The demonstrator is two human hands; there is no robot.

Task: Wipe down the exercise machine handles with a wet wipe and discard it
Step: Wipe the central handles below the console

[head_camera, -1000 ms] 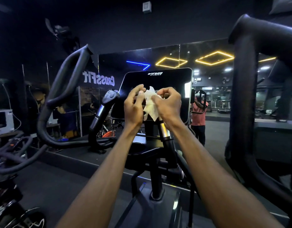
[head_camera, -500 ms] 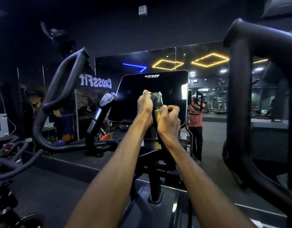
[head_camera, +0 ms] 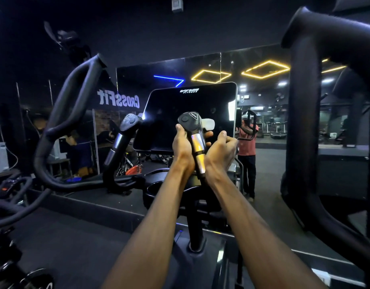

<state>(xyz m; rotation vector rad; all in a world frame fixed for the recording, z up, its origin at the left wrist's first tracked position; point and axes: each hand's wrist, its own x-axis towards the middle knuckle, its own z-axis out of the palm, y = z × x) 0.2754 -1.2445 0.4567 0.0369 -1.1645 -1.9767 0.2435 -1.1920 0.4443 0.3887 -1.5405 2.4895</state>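
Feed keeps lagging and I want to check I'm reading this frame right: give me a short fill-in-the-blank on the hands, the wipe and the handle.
1. The left hand is wrapped around the ____ inner handle.
2. The white wet wipe shows just ____ the handle's black cap.
3. The dark console screen stands ____ the gripped handle.
4. The right hand sits on the handle's ____ side.

Missing words: right; right of; behind; right
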